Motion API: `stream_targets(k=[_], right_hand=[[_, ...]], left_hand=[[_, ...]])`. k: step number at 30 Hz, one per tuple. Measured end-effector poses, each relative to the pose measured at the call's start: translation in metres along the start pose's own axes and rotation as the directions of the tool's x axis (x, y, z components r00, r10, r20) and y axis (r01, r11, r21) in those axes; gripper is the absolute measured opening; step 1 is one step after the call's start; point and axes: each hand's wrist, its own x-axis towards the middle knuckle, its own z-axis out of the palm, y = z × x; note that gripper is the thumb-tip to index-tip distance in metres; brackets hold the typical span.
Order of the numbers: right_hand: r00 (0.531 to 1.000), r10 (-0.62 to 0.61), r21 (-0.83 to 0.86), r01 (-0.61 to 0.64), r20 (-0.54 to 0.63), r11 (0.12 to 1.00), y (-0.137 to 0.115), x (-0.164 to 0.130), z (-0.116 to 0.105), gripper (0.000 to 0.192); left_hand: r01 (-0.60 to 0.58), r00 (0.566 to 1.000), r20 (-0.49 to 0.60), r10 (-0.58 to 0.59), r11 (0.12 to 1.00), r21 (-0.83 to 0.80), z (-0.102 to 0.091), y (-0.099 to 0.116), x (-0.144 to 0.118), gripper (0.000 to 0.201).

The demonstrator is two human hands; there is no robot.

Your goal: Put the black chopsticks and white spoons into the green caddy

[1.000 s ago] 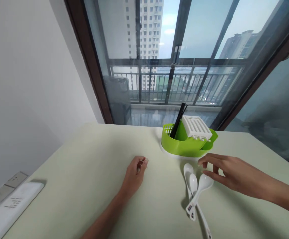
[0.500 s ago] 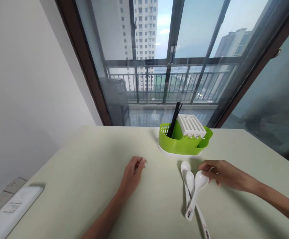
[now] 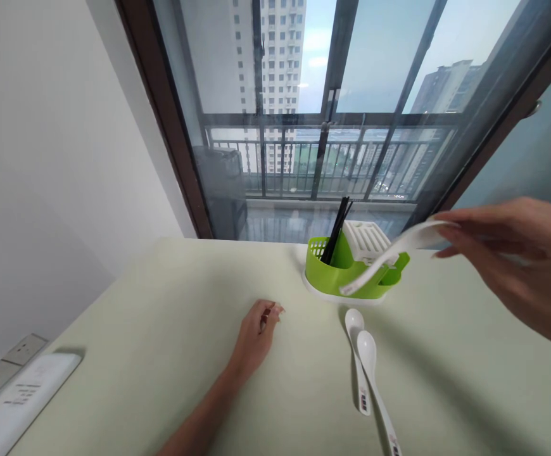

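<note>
My right hand (image 3: 517, 253) is raised at the right, pinching a white spoon (image 3: 399, 244) by its bowl end. The spoon's handle slants down to the left, in front of the green utensil holder (image 3: 332, 273). My left hand (image 3: 255, 334) rests on the table, its fingers loosely curled and nothing visible in them. Two more white spoons lie on the table between the hands: a shorter spoon (image 3: 354, 322) and a longer spoon (image 3: 368, 351), which overlaps its handle. Both handles point toward me.
Black chopsticks (image 3: 336, 231) stand in the holder's left part, beside a white slotted piece (image 3: 365, 239). A white power strip (image 3: 28, 396) lies at the left edge of the pale table (image 3: 171, 304). Beyond the table is a glass window (image 3: 289, 158); a wall (image 3: 57, 139) rises left.
My right hand has lifted the top spoon off the pile and moved up and to the right with it. The other two spoons stay on the table. My left hand remains in place.
</note>
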Motion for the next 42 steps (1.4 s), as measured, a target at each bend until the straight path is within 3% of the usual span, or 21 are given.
stream_targets(k=[3,6,13,18,25,32,37,42], right_hand=[[0.991,-0.102,-0.104,0.092,-0.088,0.990,-0.015,0.020,0.007,0.024],[0.964,-0.245,-0.133,0.231,-0.102,0.964,-0.022,0.028,0.029,0.024],[0.899,-0.415,-0.110,0.430,0.137,0.896,-0.008,0.007,0.100,0.024],[0.852,-0.503,-0.060,0.515,0.147,0.855,-0.004,-0.007,0.123,0.023],[0.861,-0.484,-0.136,0.504,0.155,0.853,0.000,-0.021,0.128,0.020],[0.865,-0.472,-0.096,0.492,0.171,0.866,0.002,-0.033,0.126,0.020],[0.871,-0.464,-0.049,0.477,0.162,0.878,-0.004,-0.034,0.111,0.024],[0.869,-0.473,0.057,0.470,0.143,0.881,-0.013,-0.045,0.082,0.024]], left_hand=[[0.001,1.000,0.000,-0.001,1.000,-0.017,0.000,0.002,0.000,0.038],[-0.005,1.000,0.004,0.005,1.000,-0.026,0.000,0.003,-0.001,0.038],[-0.001,1.000,0.017,0.001,1.000,-0.020,0.002,0.004,-0.002,0.036],[-0.007,1.000,0.025,0.008,1.000,-0.022,0.003,0.002,-0.003,0.037],[-0.034,0.999,0.028,0.034,0.999,0.001,0.004,0.003,-0.003,0.039],[-0.050,0.998,0.025,0.050,0.999,0.003,0.002,0.004,-0.003,0.040],[-0.054,0.998,0.023,0.054,0.999,0.006,0.001,0.003,-0.002,0.040],[-0.064,0.998,0.019,0.064,0.998,-0.004,0.000,0.003,-0.002,0.038]])
